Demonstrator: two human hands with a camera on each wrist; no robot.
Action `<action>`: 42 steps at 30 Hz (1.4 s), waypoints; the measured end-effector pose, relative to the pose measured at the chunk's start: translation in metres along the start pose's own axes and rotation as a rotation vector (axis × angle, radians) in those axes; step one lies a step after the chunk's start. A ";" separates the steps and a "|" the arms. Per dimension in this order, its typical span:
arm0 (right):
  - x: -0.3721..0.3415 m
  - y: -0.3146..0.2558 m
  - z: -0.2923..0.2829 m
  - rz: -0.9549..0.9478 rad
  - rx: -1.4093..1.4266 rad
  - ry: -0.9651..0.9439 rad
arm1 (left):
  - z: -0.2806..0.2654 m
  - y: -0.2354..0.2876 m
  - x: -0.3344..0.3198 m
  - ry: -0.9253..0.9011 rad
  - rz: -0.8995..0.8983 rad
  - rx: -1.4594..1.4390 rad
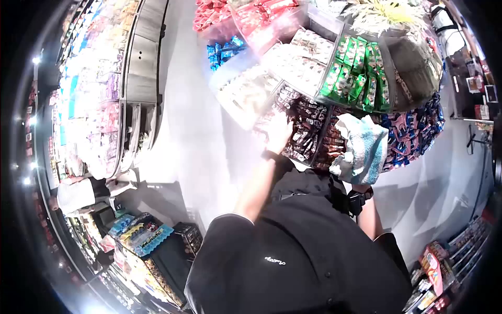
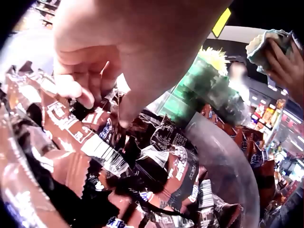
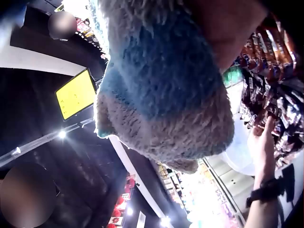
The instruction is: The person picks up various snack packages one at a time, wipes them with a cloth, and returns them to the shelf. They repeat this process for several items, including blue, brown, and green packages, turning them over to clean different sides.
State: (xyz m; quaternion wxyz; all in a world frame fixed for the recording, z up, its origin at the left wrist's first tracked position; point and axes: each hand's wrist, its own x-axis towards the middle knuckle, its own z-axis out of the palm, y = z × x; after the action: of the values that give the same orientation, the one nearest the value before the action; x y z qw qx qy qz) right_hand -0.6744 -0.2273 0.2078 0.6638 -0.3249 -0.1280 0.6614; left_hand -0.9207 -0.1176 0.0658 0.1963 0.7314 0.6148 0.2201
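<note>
My left hand point(image 1: 280, 133) reaches into a clear bin of brown-wrapped packets point(image 1: 306, 133). Close up in the left wrist view, the hand point(image 2: 137, 47) has its thumb and bent fingers around part of a brown packet point(image 2: 97, 118) among the others. A fluffy blue, white and grey cloth point(image 1: 363, 149) is held up by my right hand point(image 2: 287, 64), seen in the left wrist view. That cloth point(image 3: 166, 90) fills much of the right wrist view and covers most of the fingers; in the head view it hangs over the neighbouring packets.
Around the round display stand bins of green packets point(image 1: 358, 76), blue packets point(image 1: 225, 52), red packets point(image 1: 266, 15) and purple-blue packets point(image 1: 413, 131). A yellow-green plant point(image 1: 384, 15) tops it. Stocked shelves point(image 1: 99, 94) line the left side, and a dark display box point(image 1: 172, 267) stands lower left.
</note>
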 end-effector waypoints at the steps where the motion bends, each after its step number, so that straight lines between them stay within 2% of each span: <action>1: 0.002 0.003 0.004 -0.003 0.022 0.008 | 0.004 -0.007 0.001 -0.016 0.012 0.000; 3: 0.007 0.012 0.017 -0.002 0.073 0.016 | -0.008 -0.007 0.010 -0.038 0.047 0.002; 4: 0.012 0.015 0.025 0.008 0.109 0.012 | -0.025 -0.004 0.017 -0.168 0.006 -0.061; 5: 0.015 0.021 0.033 0.017 0.145 0.005 | -0.032 -0.009 0.016 0.001 0.168 -0.144; 7: 0.022 0.032 0.055 0.047 0.238 -0.008 | -0.074 -0.005 0.028 -0.228 0.018 -0.309; 10: 0.043 0.050 0.095 0.167 0.461 -0.079 | -0.141 0.009 0.044 -0.544 -0.360 -0.616; 12: 0.054 0.064 0.122 0.262 0.601 -0.122 | -0.179 0.021 0.049 -0.521 -0.302 -0.950; 14: 0.061 0.080 0.145 0.268 0.575 -0.126 | -0.204 0.022 0.052 -0.441 -0.250 -1.300; 15: 0.061 0.090 0.154 0.208 0.417 -0.104 | -0.219 0.024 0.057 -0.428 -0.242 -1.313; 17: 0.055 0.111 0.171 -0.002 -0.250 -0.037 | -0.244 0.026 0.070 -0.403 -0.219 -1.343; 19: 0.048 0.132 0.184 -0.198 -0.927 0.044 | -0.241 0.013 0.078 -0.364 -0.107 -1.263; 22: 0.045 0.186 0.149 -0.194 -0.711 0.123 | -0.253 -0.005 0.093 -0.328 0.033 -1.123; 25: 0.048 0.182 0.196 -0.062 -0.167 0.228 | -0.282 -0.010 0.109 -0.431 0.128 -0.879; 28: 0.072 0.176 0.240 -0.142 0.009 0.249 | -0.288 -0.018 0.116 -0.475 0.258 -0.860; 29: 0.073 0.178 0.235 -0.123 0.114 0.158 | -0.290 -0.018 0.119 -0.477 0.313 -0.832; 30: 0.076 0.183 0.234 -0.164 0.018 0.207 | -0.290 -0.022 0.120 -0.563 0.324 -0.868; 31: 0.078 0.188 0.234 -0.204 -0.079 0.256 | -0.286 -0.024 0.119 -0.565 0.352 -0.882; 33: 0.078 0.190 0.239 -0.261 -0.104 0.337 | -0.286 -0.026 0.115 -0.666 0.300 -0.981; 34: 0.078 0.199 0.226 -0.289 -0.112 0.363 | -0.289 -0.027 0.116 -0.715 0.318 -0.842; 35: 0.079 0.202 0.220 -0.313 -0.120 0.388 | -0.290 -0.029 0.116 -0.880 0.196 -0.791; 37: 0.080 0.205 0.211 -0.408 -0.012 0.378 | -0.277 -0.037 0.114 -0.891 0.219 -0.783; 39: 0.077 0.197 0.210 -0.310 0.151 0.528 | -0.266 -0.044 0.111 -0.789 0.207 -0.838; 41: 0.061 0.172 0.239 -0.160 0.193 0.427 | -0.247 -0.054 0.110 -0.716 0.164 -0.940; 42: 0.063 0.172 0.227 -0.297 0.351 0.095 | -0.233 -0.060 0.111 -0.692 0.131 -1.015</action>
State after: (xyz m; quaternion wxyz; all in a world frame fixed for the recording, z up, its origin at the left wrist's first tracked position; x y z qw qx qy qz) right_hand -0.9413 -0.1215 0.2598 0.8054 -0.2126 -0.0261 0.5526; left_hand -1.0839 0.0061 0.2336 0.6942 0.6119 0.2876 0.2468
